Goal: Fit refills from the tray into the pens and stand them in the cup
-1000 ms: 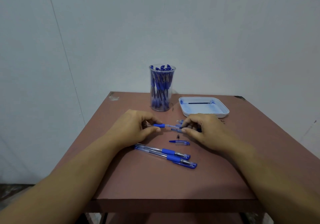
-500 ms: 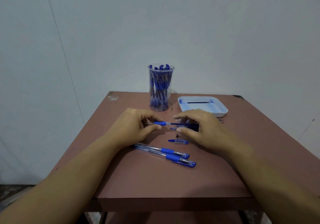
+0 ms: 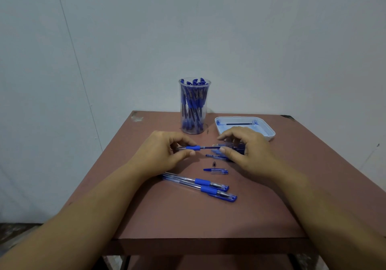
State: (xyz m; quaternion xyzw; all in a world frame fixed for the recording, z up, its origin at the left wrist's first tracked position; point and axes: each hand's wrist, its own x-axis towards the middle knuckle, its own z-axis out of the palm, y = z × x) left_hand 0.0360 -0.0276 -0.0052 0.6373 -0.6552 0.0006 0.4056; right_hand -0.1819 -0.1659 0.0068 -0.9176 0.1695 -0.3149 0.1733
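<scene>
Now mid-insert: left hand (image 3: 163, 155) pinches pen (image 3: 193, 147), right hand (image 3: 248, 152) pinches refill (image 3: 210, 147); next likely push it straight home.

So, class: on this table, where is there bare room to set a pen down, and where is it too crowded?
Bare: the table strip between the two capped pens and the front edge; also the far-left corner beside the cup. Crowded: the middle, where left hand and right hand pinch a pen behind the cap, by the tray.
</scene>
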